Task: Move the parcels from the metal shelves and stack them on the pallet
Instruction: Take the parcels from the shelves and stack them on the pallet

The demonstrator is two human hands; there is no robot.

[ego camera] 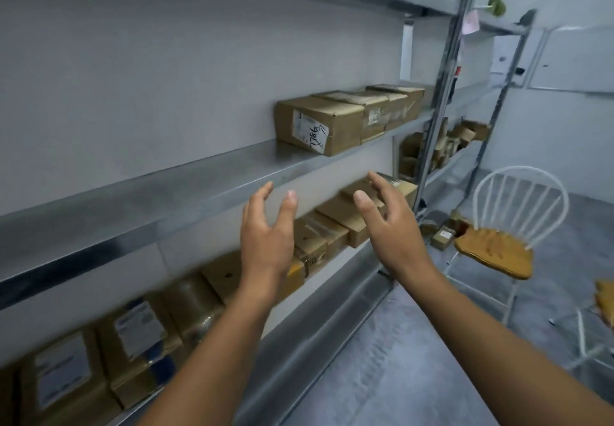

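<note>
We hold both arms out toward metal shelves (149,193). Our left hand (265,229) and right hand (390,226) hover apart, fingers spread, gripping nothing, just below middle shelf edge. Labelled parcel (319,125) heads row on middle shelf. More parcels (133,336) line lower shelf. White chair (508,226) stands at right.

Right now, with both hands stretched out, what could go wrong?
The brown cardboard parcel with a handwritten label sits at the front edge of the grey metal shelf; a one-sided pull may tip it off. The white wire chair and small cardboard box on the floor could trip you.
</note>
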